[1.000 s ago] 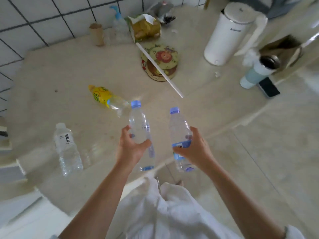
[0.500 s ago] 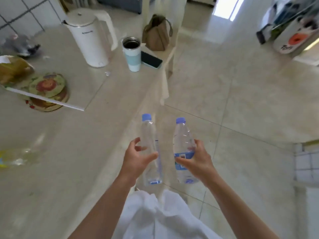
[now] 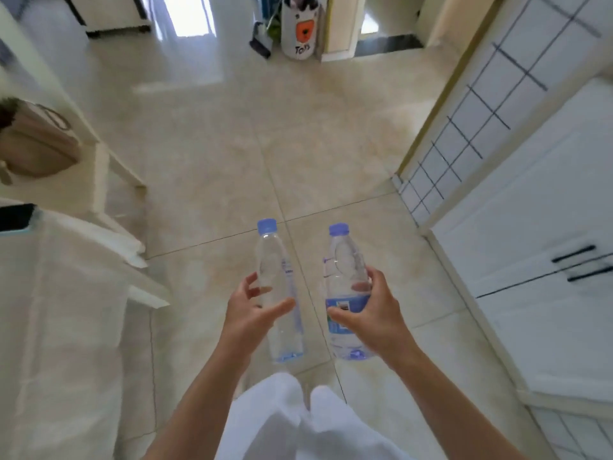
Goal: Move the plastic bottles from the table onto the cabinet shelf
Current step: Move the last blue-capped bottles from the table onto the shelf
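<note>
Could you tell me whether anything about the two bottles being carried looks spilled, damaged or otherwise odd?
Nothing stands out. The left hand and right hand each hold a capped, clear bottle upright: left bottle, right bottle. No spill shows on the floor.

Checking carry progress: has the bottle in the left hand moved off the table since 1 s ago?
Yes. The bottle in the left hand was over the table; now it hangs over floor tiles, table edge to its left.
</note>
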Available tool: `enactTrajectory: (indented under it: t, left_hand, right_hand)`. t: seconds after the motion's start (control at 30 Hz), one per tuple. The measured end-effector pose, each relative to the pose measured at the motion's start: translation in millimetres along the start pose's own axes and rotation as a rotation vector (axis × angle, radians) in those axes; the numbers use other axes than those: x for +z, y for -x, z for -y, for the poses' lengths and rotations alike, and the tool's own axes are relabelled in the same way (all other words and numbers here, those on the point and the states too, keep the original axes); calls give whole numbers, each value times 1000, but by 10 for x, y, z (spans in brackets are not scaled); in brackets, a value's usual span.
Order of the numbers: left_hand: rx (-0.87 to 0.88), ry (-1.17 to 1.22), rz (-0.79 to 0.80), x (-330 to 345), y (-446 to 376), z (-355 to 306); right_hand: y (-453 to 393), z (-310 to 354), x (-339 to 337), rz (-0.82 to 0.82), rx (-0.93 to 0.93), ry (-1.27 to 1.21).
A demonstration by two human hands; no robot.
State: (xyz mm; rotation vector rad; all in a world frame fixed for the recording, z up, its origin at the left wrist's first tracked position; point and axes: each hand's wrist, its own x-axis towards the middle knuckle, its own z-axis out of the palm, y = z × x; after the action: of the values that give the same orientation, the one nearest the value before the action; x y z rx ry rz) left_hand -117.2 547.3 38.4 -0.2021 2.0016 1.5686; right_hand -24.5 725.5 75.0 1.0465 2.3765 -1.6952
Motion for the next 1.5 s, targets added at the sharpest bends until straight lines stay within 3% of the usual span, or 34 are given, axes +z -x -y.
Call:
enactTrajectory:
  t: [0.23, 0.73, 1.07, 1.23, 1.5]
  left_hand:
    - [47, -141, 349, 840, -510, -489]
    - [182, -463, 890, 2728, -1495, -1432]
    - [226, -631, 1099, 4082, -1295, -1438]
    - [243, -639, 1155, 4875, -932, -1410]
    - [303, -598, 1206, 6180, -346, -1545]
  right_hand:
    - [-258, -251, -623, -239, 135, -136]
    - [-821, -476, -1672, -749, 421, -406]
    - [-542, -1014, -2442, -925, 606, -582]
    - [-376, -1375, -3137, -971, 599, -709]
    - [-169, -1783, -4463, -1069, 503, -636]
